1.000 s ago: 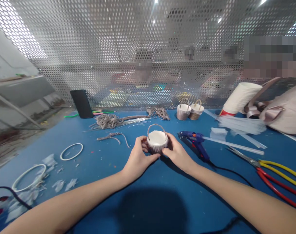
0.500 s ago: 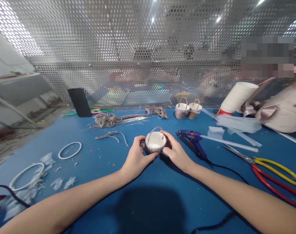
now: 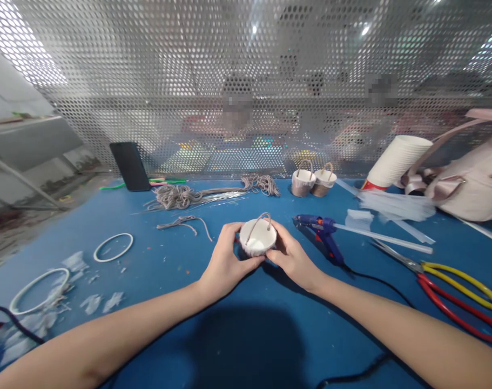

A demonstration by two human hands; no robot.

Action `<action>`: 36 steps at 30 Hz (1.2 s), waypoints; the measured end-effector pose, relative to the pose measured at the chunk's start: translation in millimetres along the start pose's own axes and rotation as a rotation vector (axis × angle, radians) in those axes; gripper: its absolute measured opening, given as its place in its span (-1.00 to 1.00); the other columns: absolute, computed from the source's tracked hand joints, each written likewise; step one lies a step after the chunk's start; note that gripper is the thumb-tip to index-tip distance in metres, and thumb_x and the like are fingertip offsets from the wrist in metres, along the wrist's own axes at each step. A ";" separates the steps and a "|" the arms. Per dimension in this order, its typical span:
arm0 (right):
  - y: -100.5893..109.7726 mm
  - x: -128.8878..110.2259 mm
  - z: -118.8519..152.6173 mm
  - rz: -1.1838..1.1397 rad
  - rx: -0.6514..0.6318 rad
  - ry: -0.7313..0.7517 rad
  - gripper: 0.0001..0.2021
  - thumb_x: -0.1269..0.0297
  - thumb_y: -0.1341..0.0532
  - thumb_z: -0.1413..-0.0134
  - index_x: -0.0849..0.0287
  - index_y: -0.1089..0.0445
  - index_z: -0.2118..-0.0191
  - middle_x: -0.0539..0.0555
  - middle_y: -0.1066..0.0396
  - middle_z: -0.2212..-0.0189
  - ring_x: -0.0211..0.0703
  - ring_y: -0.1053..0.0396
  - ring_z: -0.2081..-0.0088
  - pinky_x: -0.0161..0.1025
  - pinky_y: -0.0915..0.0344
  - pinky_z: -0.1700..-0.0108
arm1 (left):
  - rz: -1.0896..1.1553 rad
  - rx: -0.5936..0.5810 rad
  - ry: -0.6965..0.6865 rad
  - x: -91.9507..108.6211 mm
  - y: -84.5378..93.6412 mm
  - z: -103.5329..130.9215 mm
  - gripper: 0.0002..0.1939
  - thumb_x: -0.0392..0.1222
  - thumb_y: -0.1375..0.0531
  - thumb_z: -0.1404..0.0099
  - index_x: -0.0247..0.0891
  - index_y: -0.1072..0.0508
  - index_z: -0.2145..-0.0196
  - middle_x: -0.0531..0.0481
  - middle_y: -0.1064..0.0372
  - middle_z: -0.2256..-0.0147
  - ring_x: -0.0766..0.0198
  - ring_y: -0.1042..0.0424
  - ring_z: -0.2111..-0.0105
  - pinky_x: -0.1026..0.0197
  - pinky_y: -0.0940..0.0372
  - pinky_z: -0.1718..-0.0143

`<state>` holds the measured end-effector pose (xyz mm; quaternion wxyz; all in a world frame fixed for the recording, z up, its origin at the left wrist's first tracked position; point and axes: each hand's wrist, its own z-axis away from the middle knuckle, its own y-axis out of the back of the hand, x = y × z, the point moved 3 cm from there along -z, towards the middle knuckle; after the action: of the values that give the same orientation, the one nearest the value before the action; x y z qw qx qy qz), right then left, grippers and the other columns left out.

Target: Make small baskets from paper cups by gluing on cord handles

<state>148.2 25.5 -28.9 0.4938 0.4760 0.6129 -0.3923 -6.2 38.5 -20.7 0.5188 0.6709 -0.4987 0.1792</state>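
A small white cup (image 3: 257, 237) with a grey-brown cord handle arched over it is held above the blue table (image 3: 160, 335), its mouth tipped towards me. My left hand (image 3: 228, 259) grips its left side, thumb along the lower front. On the right side, my right hand (image 3: 294, 258) holds it too, thumb at the front and fingers behind. A blue glue gun (image 3: 324, 235) with a long clear stick lies right of my right hand. Short cord pieces (image 3: 184, 222) rest beyond my left hand.
Two similar cups (image 3: 303, 182), bundled cord (image 3: 175, 195) and a phone (image 3: 129, 166) stand or lie along the perforated metal panel. Scissors (image 3: 419, 267), plastic strips (image 3: 395, 204), stacked paper cups (image 3: 399, 161) and a pink bag (image 3: 472, 178) are right; white rings (image 3: 113, 247) are left. People show behind the panel.
The cup has tilted and turned a little between my hands, its handle now slanting across the opening. Both hands keep hold of it, with small shifts of the fingers.
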 end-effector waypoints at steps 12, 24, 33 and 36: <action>2.6 -2.8 2.2 0.028 0.048 -0.009 -0.50 0.23 -0.13 -0.06 0.15 -0.18 -0.15 0.14 -0.24 -0.17 -0.04 -0.16 -0.20 -0.07 -0.07 -0.23 | 0.051 0.005 0.091 -7.0 -3.5 4.1 -0.35 -0.16 -0.36 0.01 -0.19 -0.13 0.03 -0.07 -0.35 0.10 0.14 -0.41 0.09 0.07 -0.34 0.07; 7.3 -21.0 -10.3 0.369 0.236 0.000 -0.83 0.26 -0.18 0.06 0.20 -0.41 0.33 0.08 -0.50 0.38 -0.17 -0.43 0.34 -0.23 -0.35 0.26 | -0.134 0.006 -0.194 1.4 -3.4 5.8 -0.29 -0.16 -0.37 0.02 -0.19 -0.12 -0.03 -0.10 -0.26 0.12 0.10 -0.39 0.12 0.02 -0.34 0.11; 6.5 -28.6 -10.0 0.544 0.254 0.033 -0.90 0.34 -0.16 0.10 0.20 -0.41 0.47 0.01 -0.42 0.56 -0.23 -0.33 0.49 -0.31 -0.26 0.42 | -0.190 0.004 -0.328 5.4 -5.4 6.6 -0.28 -0.24 -0.37 0.01 -0.17 -0.09 -0.03 -0.10 -0.25 0.13 0.10 -0.36 0.14 0.06 -0.35 0.18; 6.2 -29.8 -10.1 0.600 0.259 0.048 -0.91 0.38 -0.15 0.13 0.20 -0.40 0.50 0.00 -0.41 0.58 -0.24 -0.31 0.51 -0.32 -0.23 0.44 | -0.210 0.002 -0.360 6.5 -6.2 6.8 -0.30 -0.22 -0.36 -0.01 -0.17 -0.09 -0.03 -0.10 -0.25 0.15 0.10 -0.37 0.16 0.08 -0.36 0.22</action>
<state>153.7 30.8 2.2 0.5082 0.7032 0.4021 -0.2926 0.1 29.2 -21.6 0.4365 0.7409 -0.5104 0.0021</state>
